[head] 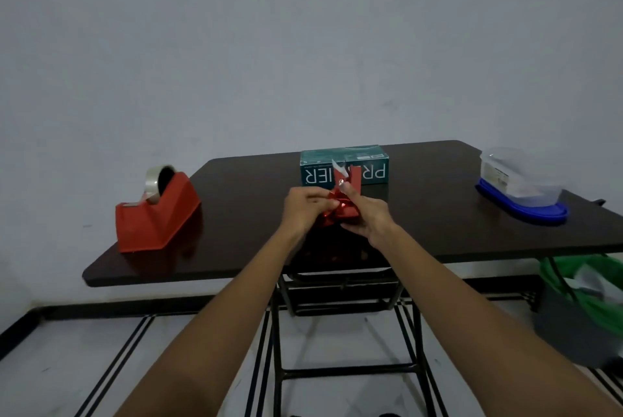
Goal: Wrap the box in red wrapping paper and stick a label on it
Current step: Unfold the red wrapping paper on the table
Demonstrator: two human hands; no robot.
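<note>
Both hands are meeting above the middle of the table (pixel 438 231). The left hand (pixel 305 211) is pinching one side of a crumpled piece of red wrapping paper (pixel 340 211). The right hand (pixel 369 219) is gripping the other side, its fingers curling round a strip that is sticking up and showing a pale underside. At 2 o'clock from the hands a clear plastic container (pixel 505 174) is sitting on a blue lid (pixel 526 211); what is lying inside is too blurred to tell. At 4 o'clock, below the table edge, a green bag (pixel 556 271) is holding something pale. The teal box (pixel 367 160), its printing showing, is standing at 12 o'clock just beyond the hands, with the raised strip overlapping it in view. A red tape dispenser (pixel 158 214) is sitting at 9 o'clock, well apart.
</note>
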